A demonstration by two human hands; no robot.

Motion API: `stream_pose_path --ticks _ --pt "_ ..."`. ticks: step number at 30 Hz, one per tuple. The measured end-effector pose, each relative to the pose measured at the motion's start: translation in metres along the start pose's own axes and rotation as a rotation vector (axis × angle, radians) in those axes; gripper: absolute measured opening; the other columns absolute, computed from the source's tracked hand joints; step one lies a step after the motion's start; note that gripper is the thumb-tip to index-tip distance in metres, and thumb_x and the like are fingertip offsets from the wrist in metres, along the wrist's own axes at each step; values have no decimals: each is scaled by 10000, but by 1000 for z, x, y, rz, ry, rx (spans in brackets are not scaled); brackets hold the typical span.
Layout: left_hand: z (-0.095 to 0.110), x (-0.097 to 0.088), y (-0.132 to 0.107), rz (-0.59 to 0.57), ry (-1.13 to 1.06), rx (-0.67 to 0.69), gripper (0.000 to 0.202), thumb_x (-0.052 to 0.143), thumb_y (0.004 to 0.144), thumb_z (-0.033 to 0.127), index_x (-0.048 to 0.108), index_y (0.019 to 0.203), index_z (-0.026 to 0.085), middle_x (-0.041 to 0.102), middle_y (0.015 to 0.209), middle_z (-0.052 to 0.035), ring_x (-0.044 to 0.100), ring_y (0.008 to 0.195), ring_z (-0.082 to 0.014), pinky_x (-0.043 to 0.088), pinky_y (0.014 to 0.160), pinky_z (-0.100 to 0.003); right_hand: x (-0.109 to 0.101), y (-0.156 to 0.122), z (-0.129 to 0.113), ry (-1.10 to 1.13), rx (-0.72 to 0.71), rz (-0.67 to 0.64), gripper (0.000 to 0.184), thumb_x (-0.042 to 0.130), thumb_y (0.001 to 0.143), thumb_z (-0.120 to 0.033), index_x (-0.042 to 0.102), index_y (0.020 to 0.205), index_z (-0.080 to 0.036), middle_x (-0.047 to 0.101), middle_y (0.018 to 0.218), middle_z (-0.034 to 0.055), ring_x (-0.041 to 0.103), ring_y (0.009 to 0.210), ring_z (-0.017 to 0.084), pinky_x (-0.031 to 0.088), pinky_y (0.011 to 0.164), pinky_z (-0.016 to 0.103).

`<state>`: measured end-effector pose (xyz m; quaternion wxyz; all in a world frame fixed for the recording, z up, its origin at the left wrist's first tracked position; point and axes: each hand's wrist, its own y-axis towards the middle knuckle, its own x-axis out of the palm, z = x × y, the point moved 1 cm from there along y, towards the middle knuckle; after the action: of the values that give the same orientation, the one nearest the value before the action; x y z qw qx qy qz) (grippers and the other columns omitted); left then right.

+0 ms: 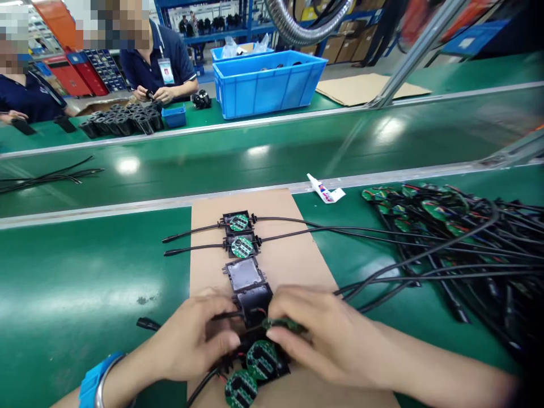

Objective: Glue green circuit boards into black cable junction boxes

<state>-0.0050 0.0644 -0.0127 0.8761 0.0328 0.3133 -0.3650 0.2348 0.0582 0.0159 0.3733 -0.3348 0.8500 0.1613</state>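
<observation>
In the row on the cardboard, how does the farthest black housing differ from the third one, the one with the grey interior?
The farthest black housing holds a round green circuit board; the grey-lined housing shows no board.
The farthest has a black cable running out on each side, left and right; the grey-lined one has none attached.
Both lie open on the brown cardboard.

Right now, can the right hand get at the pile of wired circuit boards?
Probably yes: only cables appear to lie between the right hand and the pile, though that hand is now holding a circuit board.
</observation>
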Motion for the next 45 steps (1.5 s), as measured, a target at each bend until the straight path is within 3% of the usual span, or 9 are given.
stream_pose_path --ticks 5,11,18,22,27,32,36,39,45 --pt "-15 -23 1 293 184 -49 274 400 982 326 649 1021 221 633 854 -23 597 796 -163 454 699 -256 -29 23 39 97 128 -47 403 676 780 -248 497 1139 -209 612 1063 45 582 919 171 463 775 268" --pt "-27 -17 -4 375 559 46 313 377 971 269 665 876 187 530 683 -20 523 618 -158 410 561 -257 -2 31 87 -99 31 96 48 540 871 -151 581 888 -167 636 888 54 570 853 178 445 788 307" --pt "-40 -12 8 404 821 141 168 473 927 188 621 1000 158 617 882 -79 514 772 -227 423 674 -359 6 28 93 -425 -103 220 229 457 923 -167 636 781 -146 592 788 79 498 778 195 407 703 320" --pt "-23 -8 -1 417 630 181 101 498 924 162 596 939 177 623 878 -56 522 791 -206 418 696 -339 8 11 60 -370 -141 280 183 465 913 -170 645 898 -139 585 825 86 464 782 195 387 719 339" --pt "14 17 -20 3 213 125 233 707 800 308 578 967 210 642 904 -23 585 821 -187 463 709 -281 33 -13 7 -77 -105 82 170 633 777 -329 583 773 -167 520 820 64 435 815 207 390 700 336" --pt "14 34 -25 -109 123 48 183 687 790 166 570 924 208 659 932 -12 608 870 -174 454 768 -252 60 -23 -11 -174 -169 167 101 560 730 -125 491 683 -181 505 771 36 422 740 163 363 621 279" --pt "9 38 -25 -140 91 17 197 679 769 114 575 908 207 656 911 0 604 846 -160 434 755 -227 72 -27 -16 -323 -204 73 123 560 727 -130 464 704 -204 504 748 18 436 693 156 273 497 247" --pt "9 35 -24 -136 14 -28 165 715 778 216 590 885 207 654 873 13 593 788 -146 422 695 -206 59 -26 -17 -264 -99 45 131 587 757 -163 467 760 -212 532 806 14 484 753 162 321 524 239" --pt "11 3 -16 36 -54 -34 222 536 908 423 579 951 209 623 781 10 530 627 -127 395 544 -213 -8 -22 15 102 148 4 189 624 795 -225 471 907 -212 556 846 -7 501 726 128 401 637 237"
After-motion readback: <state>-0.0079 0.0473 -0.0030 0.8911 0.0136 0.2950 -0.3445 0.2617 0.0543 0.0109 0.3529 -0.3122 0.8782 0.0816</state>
